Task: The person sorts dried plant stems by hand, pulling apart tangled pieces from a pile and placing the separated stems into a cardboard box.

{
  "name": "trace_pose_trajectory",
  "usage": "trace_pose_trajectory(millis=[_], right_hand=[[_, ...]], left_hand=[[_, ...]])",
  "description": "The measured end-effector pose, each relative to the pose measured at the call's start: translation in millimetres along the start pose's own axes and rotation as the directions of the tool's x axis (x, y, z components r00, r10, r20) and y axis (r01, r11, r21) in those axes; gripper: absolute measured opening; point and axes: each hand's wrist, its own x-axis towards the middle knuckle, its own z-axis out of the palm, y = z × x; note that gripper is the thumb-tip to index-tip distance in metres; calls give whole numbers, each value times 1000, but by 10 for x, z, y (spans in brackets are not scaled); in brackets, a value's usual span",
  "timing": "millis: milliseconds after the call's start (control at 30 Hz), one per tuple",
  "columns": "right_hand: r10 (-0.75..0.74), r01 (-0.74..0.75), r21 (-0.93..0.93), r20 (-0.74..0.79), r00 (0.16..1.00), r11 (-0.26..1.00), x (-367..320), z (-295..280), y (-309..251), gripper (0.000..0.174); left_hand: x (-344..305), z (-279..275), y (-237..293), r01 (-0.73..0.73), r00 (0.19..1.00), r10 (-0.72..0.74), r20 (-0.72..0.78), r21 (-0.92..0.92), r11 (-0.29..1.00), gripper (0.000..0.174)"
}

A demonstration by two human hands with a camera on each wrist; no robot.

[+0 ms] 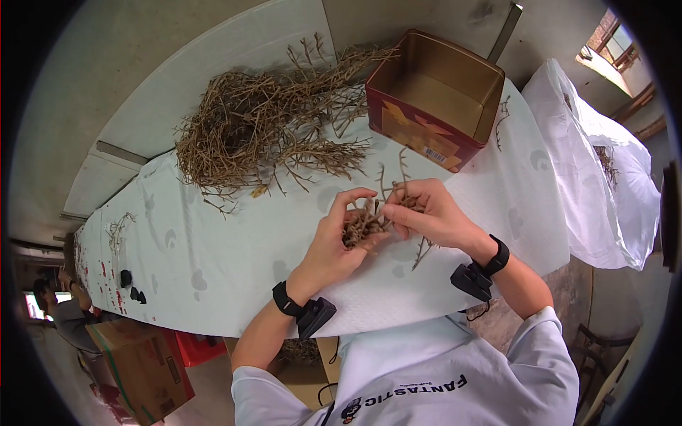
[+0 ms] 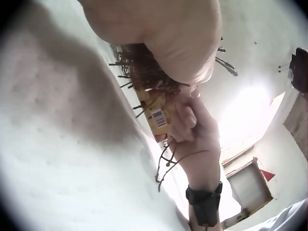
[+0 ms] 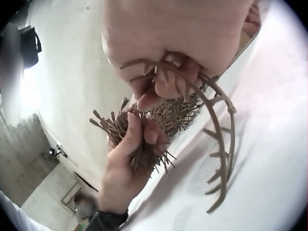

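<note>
In the head view the left hand (image 1: 334,245) grips a bundle of short brown twigs (image 1: 364,226) above the white-covered table. Close beside it the right hand (image 1: 437,216) pinches longer, curved twigs with side spurs (image 1: 420,254), which stick out above and below the fingers. The right wrist view shows the left hand (image 3: 126,166) with thumb and fingers round the bundle, its cut ends fanning out, and a curved twig (image 3: 220,159) hanging from the right hand (image 3: 173,38). The fingertips of the hands nearly meet; whether they touch is unclear.
Beyond the hands lies a big heap of dry twigs (image 1: 234,131), with an open red and gold tin (image 1: 419,142) to its right. A white sack (image 1: 575,177) stands at the far right. Black objects (image 1: 126,278) lie at left, near a cardboard box (image 1: 145,369) and another person.
</note>
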Motion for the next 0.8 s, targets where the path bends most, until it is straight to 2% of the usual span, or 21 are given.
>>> trace_pose_trajectory(millis=[100,167,267,300,433,500,533,567,633,667,767,800], right_hand=[[-100,60,-203,-195,976,977,-22,21,-17,17],[-130,75,-248,-213,968,966,-42,29,-25,17],[-185,98,-339,-236,954,936,-76,58,-42,17],[-236,133,-377,-241,941,917,-93,73,-67,16],[-404,252,-490,-233,885,835,-153,119,-163,17],[-519,341,-559,-195,832,756,-179,118,-180,18],[-666,437,-557,-313,677,706,-150,-39,-67,19],[-768,520,-569,-418,485,637,-98,-245,-61,21],[-612,481,-417,-692,383,772,-254,-749,-470,27],[-621,477,-430,-685,381,767,-271,-747,-486,27],[-391,422,-117,-650,652,899,-185,-547,-370,28],[-299,359,-13,-584,755,933,-156,-413,-361,26]], left_hand=[[37,-50,-136,-71,996,74,-55,47,996,36],[57,-39,-99,-108,991,113,-75,71,992,33],[10,25,21,20,993,-37,-110,-155,988,22],[-1,34,57,22,993,-40,-112,-158,987,22],[-12,26,136,-38,993,17,-119,-171,984,21],[-32,-17,123,-134,988,128,-83,-76,988,21],[-49,-45,112,-183,981,181,-63,-30,983,21],[-70,-122,51,-183,981,180,-69,-34,983,21],[-53,-328,-108,-2,982,-14,-189,-83,997,20],[-2,-344,-128,81,965,-108,-238,-118,990,21],[125,-300,-188,35,966,-97,-242,-247,968,22],[145,-316,-173,30,969,-101,-227,-297,954,22]])
